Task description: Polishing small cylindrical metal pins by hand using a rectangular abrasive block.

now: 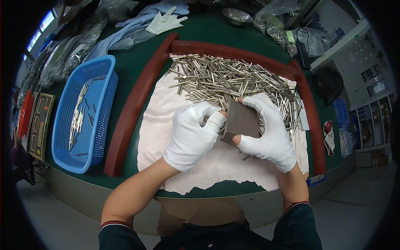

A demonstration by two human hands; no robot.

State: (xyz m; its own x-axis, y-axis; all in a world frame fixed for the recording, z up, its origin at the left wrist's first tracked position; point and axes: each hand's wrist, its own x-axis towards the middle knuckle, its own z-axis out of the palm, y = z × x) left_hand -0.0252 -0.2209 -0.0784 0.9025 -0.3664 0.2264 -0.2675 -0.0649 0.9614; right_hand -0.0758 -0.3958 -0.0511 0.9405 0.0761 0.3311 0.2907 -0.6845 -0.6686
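Observation:
A dark grey-brown rectangular block (241, 120) is gripped between the thumb and fingers of my right hand (271, 127), above a pale cloth (196, 166). At the block's left edge, my left hand (192, 131) is closed in a pinch, and whatever sits between thumb and fingertip is too small to make out. Both hands wear white gloves with some bare fingertips. Just beyond them lies a wide heap of thin silvery metal pins (225, 77). A few pins also poke out below the block, near my right thumb.
Dark red bars (139, 104) frame the cloth on the left, far and right sides. To the left stands a blue plastic basket (102, 125) with some pins inside. A white glove (166, 21), a metal bowl (236, 16) and plastic bags (273, 25) lie at the back.

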